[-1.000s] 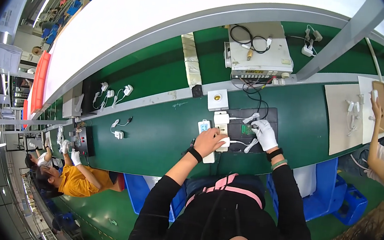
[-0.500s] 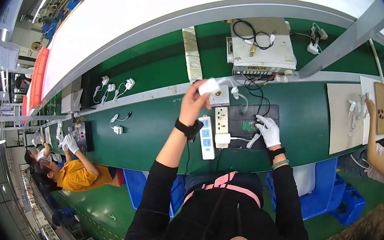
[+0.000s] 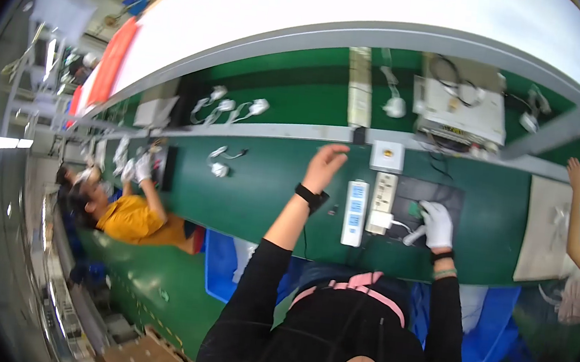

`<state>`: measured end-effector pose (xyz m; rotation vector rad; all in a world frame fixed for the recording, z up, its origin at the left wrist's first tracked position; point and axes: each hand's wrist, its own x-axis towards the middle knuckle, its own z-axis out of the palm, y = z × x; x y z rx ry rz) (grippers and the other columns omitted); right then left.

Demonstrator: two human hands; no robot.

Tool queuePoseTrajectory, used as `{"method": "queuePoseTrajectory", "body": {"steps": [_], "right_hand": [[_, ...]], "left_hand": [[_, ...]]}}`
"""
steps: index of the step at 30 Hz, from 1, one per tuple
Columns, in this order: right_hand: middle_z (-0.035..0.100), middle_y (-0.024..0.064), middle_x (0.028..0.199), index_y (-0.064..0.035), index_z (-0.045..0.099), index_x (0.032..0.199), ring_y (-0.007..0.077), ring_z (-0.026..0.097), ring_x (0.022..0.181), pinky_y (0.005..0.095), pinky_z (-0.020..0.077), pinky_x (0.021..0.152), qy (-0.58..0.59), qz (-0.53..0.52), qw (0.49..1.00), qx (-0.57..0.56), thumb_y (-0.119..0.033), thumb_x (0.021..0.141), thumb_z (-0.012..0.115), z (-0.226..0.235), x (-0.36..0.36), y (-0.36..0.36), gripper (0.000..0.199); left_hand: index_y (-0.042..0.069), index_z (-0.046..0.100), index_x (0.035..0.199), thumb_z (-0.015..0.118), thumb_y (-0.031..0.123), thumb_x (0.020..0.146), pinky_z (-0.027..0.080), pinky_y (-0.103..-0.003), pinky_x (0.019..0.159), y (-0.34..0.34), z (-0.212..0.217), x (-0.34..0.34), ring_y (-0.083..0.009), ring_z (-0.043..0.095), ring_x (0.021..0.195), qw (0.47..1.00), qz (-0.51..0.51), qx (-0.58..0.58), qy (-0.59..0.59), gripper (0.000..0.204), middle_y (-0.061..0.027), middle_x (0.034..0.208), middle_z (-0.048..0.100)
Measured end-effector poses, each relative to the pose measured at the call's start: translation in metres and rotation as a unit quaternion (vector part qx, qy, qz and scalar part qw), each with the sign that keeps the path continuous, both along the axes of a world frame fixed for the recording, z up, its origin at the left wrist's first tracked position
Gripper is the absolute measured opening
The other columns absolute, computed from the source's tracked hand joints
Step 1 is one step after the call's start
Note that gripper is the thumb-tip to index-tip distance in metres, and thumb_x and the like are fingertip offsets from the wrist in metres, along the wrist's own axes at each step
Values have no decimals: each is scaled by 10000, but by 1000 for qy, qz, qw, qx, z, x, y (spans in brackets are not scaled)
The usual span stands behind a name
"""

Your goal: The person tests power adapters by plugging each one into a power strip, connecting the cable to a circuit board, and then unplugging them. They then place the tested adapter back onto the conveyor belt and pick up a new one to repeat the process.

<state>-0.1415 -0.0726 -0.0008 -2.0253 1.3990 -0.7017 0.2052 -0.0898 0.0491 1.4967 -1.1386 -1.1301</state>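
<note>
i see the left hand [image 3: 324, 168] over the bench [image 3: 270, 204], fingers apart, apparently empty. the right hand [image 3: 436, 224] is at the small green board [image 3: 415, 209]; i cannot tell if its fingers clamp anything. the white adapter [image 3: 380, 220] sits at the near end of the cream strip [image 3: 384, 191]; i'd keep its cord [image 3: 412, 235] slack. just left, the blue-socketed strip [image 3: 354, 216] crowds my reach.
</note>
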Motion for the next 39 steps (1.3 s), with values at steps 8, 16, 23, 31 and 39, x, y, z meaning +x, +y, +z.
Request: {"method": "queuePoseTrajectory", "body": {"steps": [8,16,23,31,39], "right_hand": [[594,122,916,-83,623,963,293,571,844,359,471,733,96,-12,995,-9,-22,719,610,-10,-11,2,253],[586,125,935,-71,606,1002,292,571,844,353,475,725,209,-17,976,60,6,719,607,-13,-5,-2,293],[562,168,1030,-56,572,1104,314,547,943,355,460,818,113,-75,989,50,28,723,567,-11,0,5,390],[548,177,1087,-59,549,1145,327,526,1016,371,431,882,81,-114,990,7,-13,720,589,55,12,8,429],[526,166,1150,-49,501,1204,330,517,1048,356,426,896,-58,35,988,-139,-289,668,749,145,58,8,638]], "left_hand": [[101,585,1043,540,176,882,459,-245,656,76,-42,133,-102,575,720,964,207,164,-5,183,-2,905,594],[184,606,1025,520,223,817,440,-396,732,103,-71,305,-252,555,914,635,137,165,-743,228,-83,929,601],[214,491,1167,471,481,831,376,-444,892,101,-92,346,-272,561,1066,646,91,542,-529,430,-93,1121,602],[174,409,1117,602,331,780,386,-462,828,137,-48,265,-290,596,898,820,175,270,-473,419,-61,980,616],[51,398,1219,489,201,877,469,-277,614,119,135,66,-161,570,671,998,20,52,24,384,-97,823,589]]}}
